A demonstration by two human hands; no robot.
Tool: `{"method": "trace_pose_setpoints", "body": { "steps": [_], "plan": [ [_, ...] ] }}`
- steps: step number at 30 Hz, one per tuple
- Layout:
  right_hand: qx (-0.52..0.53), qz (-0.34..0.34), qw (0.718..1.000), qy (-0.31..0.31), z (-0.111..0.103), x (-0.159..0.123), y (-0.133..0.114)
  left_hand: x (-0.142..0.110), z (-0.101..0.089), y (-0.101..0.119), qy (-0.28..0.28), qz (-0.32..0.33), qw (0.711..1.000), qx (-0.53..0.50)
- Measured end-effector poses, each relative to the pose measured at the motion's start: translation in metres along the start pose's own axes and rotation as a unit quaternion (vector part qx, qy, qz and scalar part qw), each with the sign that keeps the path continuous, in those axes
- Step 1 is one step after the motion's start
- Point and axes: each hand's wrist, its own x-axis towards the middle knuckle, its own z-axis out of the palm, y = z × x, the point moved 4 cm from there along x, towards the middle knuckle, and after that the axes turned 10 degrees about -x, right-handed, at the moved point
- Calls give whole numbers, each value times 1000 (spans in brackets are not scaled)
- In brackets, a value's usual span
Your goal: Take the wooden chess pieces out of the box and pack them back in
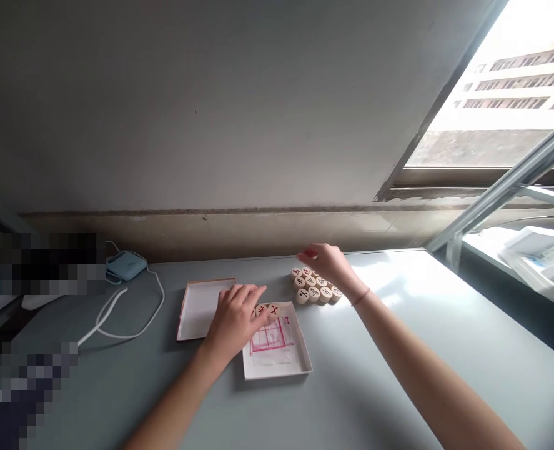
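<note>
My left hand (237, 312) reaches over the open white box (279, 362), thumb and fingers curled round a short row of Chinese chess pieces (273, 310) at its far end. The pieces are round, pale wood, with red characters; the hand partly covers them. Below them in the box lies a paper with a red drawn grid (268, 337). My right hand (327, 259) is raised just beyond a block of Chinese chess pieces (313, 292) on the table, its fingers pinched together. Whatever those fingertips hold, if anything, is hidden.
To the left of the box lies its shallow lid (203, 309), inner side up. A light blue device (125, 265) and a white cable (157, 306) are at the table's left. The wall (239, 234) borders the back; papers (534, 250) rest on a surface at right.
</note>
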Motion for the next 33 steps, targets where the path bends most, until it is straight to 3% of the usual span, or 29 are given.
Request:
{"method": "trace_pose_setpoints", "body": {
  "steps": [2, 5, 8, 13, 17, 20, 23, 27, 33],
  "plan": [
    [151, -62, 986, -39, 2, -26, -18, 5, 0, 5, 11, -4, 999, -53],
    [323, -109, 930, -138, 13, -62, -39, 9, 2, 16, 2, -9, 989, -144],
    [432, -95, 880, -175, 21, -83, -44, 8, 6, 25, -17, -19, 976, -216],
    [549, -57, 799, -240, 29, -94, -40, 7, 4, 28, 5, -61, 968, -245],
    [585, 23, 790, -182, 26, -87, -23, 10, -3, 28, 15, -84, 966, -243],
    [587, 62, 794, -145, 23, -82, -10, 11, -4, 31, -9, -80, 971, -227],
    [599, 70, 786, -135, 21, -80, -1, 12, 1, 36, -52, -60, 977, -199],
    [629, 57, 760, -153, 17, -82, 1, 16, 11, 41, -97, -15, 991, -89],
    [625, 61, 764, -150, 11, -85, -1, 19, 25, 45, -132, 30, 990, 34]
  ]
}}
